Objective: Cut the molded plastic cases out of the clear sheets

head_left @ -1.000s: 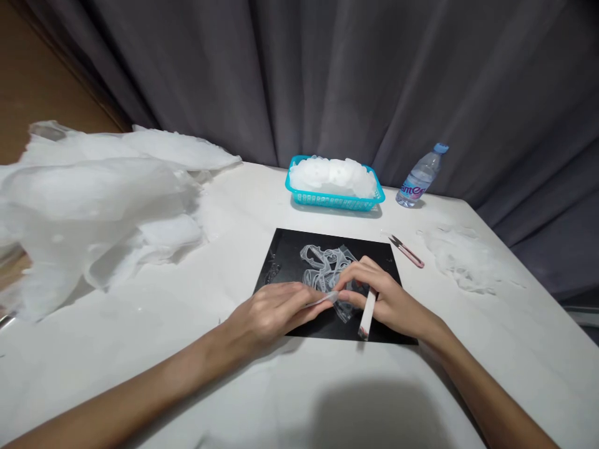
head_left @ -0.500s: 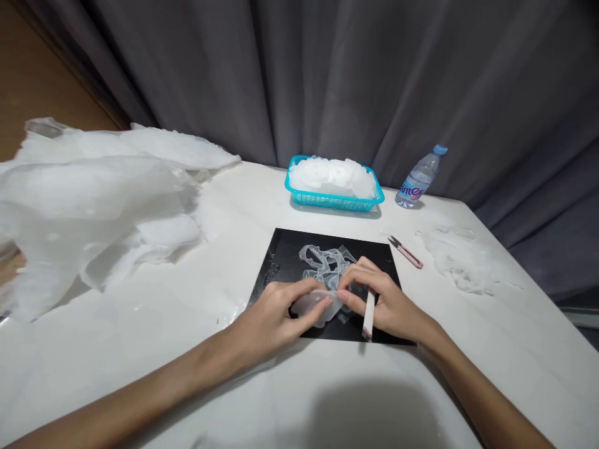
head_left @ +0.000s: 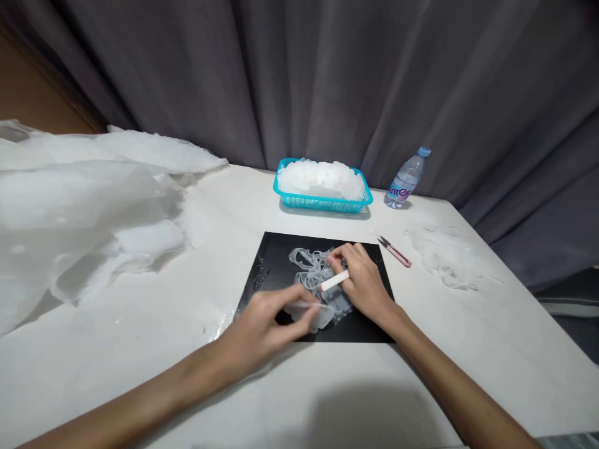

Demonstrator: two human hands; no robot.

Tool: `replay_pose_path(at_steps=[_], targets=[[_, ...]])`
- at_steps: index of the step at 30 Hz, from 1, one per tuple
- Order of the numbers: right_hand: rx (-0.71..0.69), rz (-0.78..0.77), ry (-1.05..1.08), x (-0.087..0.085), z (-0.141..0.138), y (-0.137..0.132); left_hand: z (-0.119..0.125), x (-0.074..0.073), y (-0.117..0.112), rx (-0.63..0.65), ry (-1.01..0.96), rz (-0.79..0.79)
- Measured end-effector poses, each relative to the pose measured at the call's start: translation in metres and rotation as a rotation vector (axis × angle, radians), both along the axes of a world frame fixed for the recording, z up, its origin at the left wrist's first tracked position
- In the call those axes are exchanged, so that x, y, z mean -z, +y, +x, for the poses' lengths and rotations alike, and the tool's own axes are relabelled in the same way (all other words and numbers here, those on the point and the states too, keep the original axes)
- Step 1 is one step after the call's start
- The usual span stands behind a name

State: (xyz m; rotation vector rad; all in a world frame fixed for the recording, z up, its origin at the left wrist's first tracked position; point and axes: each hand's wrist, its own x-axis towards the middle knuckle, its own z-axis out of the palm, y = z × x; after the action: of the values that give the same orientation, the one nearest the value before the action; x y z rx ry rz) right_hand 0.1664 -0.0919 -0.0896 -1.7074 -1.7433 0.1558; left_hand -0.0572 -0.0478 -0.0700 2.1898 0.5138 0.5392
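My left hand (head_left: 262,324) pinches a thin, translucent white piece (head_left: 321,319) between thumb and fingers, over the near part of a black mat (head_left: 277,252). In my right hand (head_left: 365,284) is a slim white stick-like tool (head_left: 335,280), its reddish tip pointing left. The fingertips of that hand are at a tangle of clear, curly offcut strips (head_left: 304,259) lying on the mat. Whether they grip a strip is hidden. The two hands are apart, the right one farther from me.
Behind the mat stands a blue basket (head_left: 322,204) heaped with white translucent pieces. Pink-handled thread snips (head_left: 395,251) lie right of the mat, near a loose pile of clear scraps (head_left: 444,259). A water bottle (head_left: 405,182) stands at the back. Large white bags (head_left: 84,206) fill the left.
My right hand has drawn away from the white piece toward the strips, and its tool has swung from pointing at me to pointing left. My left hand keeps the piece. The view has shifted slightly.
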Motion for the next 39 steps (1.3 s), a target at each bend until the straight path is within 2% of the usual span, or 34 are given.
replay_pose_path(at_steps=[2,3,6,10,13,17,21,24,28,30,33,36,39], targets=[[0.057,0.055,0.064,-0.003,0.006,-0.002,0.001,-0.002,0.009,-0.047,0.015,-0.281],[0.072,0.087,0.093,-0.005,0.009,-0.005,0.002,-0.002,0.013,-0.058,-0.004,-0.367],[0.033,0.095,0.149,-0.015,0.021,-0.018,0.003,-0.004,0.019,-0.07,-0.08,-0.474],[-0.119,-0.212,0.088,-0.031,0.038,-0.04,0.002,-0.005,0.017,-0.065,-0.106,-0.47],[-0.142,-0.346,-0.022,-0.037,0.044,-0.05,0.002,-0.006,0.016,-0.058,-0.112,-0.452],[-0.137,-0.384,-0.037,-0.032,0.041,-0.05,0.001,-0.007,0.018,-0.058,-0.122,-0.422],[-0.143,-0.465,0.086,-0.027,0.041,-0.046,0.002,-0.011,0.021,-0.05,-0.135,-0.373],[-0.188,-0.515,0.165,-0.03,0.05,-0.046,0.0,-0.014,0.021,-0.055,-0.148,-0.349],[-0.235,-0.475,0.138,-0.032,0.065,-0.044,-0.003,-0.014,0.028,-0.103,-0.15,-0.321],[-0.225,-0.422,0.113,-0.029,0.07,-0.043,-0.002,-0.015,0.045,-0.142,-0.157,-0.304],[-0.187,-0.32,0.043,-0.023,0.069,-0.042,0.008,-0.022,0.09,-0.252,-0.187,-0.213],[-0.206,-0.241,-0.016,-0.018,0.058,-0.041,0.034,-0.041,0.151,-0.382,-0.275,-0.124],[-0.265,-0.203,-0.025,-0.016,0.047,-0.041,0.071,-0.067,0.209,-0.523,-0.348,-0.055]])
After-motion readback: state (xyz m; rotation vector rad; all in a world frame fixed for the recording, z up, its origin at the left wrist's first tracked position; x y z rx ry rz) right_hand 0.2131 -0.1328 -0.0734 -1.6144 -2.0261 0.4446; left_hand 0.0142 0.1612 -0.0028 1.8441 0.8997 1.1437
